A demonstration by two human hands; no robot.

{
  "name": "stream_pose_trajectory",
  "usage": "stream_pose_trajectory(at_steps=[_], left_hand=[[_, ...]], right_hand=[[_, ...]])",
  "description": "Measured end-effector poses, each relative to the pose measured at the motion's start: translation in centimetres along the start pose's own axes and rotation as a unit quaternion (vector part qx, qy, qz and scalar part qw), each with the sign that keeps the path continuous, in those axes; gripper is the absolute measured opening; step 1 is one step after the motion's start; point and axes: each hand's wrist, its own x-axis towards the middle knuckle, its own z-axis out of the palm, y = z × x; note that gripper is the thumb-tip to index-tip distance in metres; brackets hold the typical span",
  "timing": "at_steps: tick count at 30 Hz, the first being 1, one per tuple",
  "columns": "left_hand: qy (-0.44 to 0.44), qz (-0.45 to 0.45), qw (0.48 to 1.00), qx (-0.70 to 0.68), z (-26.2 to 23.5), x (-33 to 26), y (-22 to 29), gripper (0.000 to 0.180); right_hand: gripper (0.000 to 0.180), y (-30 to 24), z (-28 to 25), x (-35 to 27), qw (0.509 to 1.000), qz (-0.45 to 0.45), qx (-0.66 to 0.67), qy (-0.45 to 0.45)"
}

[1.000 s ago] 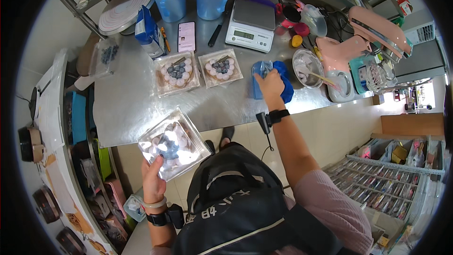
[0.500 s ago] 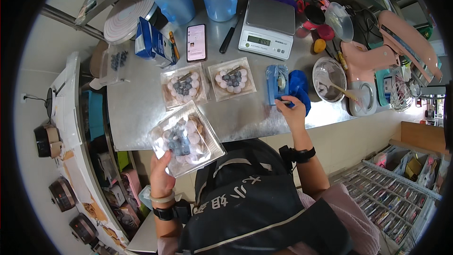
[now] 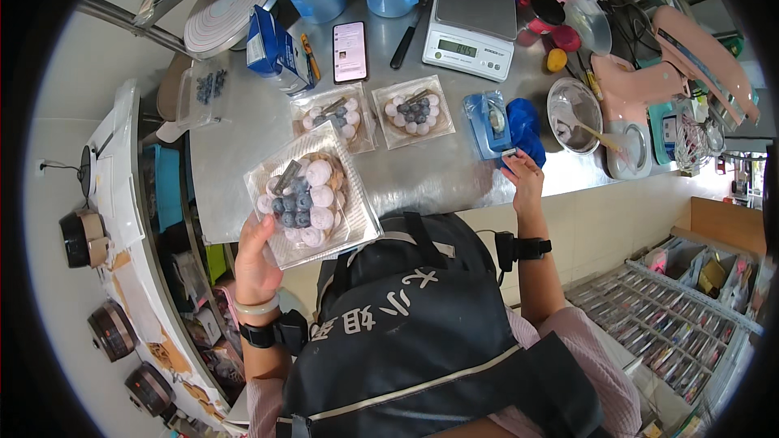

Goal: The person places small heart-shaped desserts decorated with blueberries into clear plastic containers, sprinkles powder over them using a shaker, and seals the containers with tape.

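Observation:
My left hand (image 3: 258, 259) grips a clear square plastic box (image 3: 357, 235) by its lower left side, raised and tilted above the table's front edge. Inside is a round tart (image 3: 304, 199) with pale lilac cream dollops around blueberries and a small dark tag. At the near end of a blue tape dispenser (image 3: 487, 126), my right hand (image 3: 525, 174) has thumb and forefinger pinched on what looks like a small piece of tape, hard to see. Two similar boxed tarts stand on the table: one (image 3: 412, 113) in the middle, the other (image 3: 353, 118) partly hidden behind the raised box.
A phone (image 3: 350, 53), a black-handled knife (image 3: 401, 47) and a white scale (image 3: 466, 49) lie farther back. Right of the dispenser are a crumpled blue bag (image 3: 527, 130), a metal bowl (image 3: 561, 123) with a spatula, and a pink stand mixer (image 3: 637, 89). Blueberries fill part of a clear tub (image 3: 199, 109).
The boxed tart in my left hand has moved left and up, its contents now clearer through the lid. My right hand stays at the dispenser's near end. The whole view has shifted slightly.

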Motion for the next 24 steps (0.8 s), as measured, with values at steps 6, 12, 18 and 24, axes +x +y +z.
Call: stream_pose_trajectory(at_steps=[6,12,18,24], left_hand=[[-0.032,-0.023,0.998,-0.043,-1.2,-0.2,1.0,0.043],[-0.101,0.033,0.994,0.0,-2.8,-0.5,1.0,0.053],[-0.138,0.237,0.933,0.231,-4.3,-0.4,0.0,0.062],[-0.191,0.242,0.936,0.169,-0.3,-1.3,1.4,0.06]], right_hand=[[0.015,4.6,-2.1,2.4,0.972,-0.149,-0.175,0.047],[0.019,-0.9,1.3,-3.9,0.966,-0.108,-0.232,-0.027],[0.03,-12.3,11.9,-12.8,0.875,-0.097,-0.075,-0.469],[0.018,-12.4,15.7,-14.9,0.813,-0.012,0.004,-0.582]])
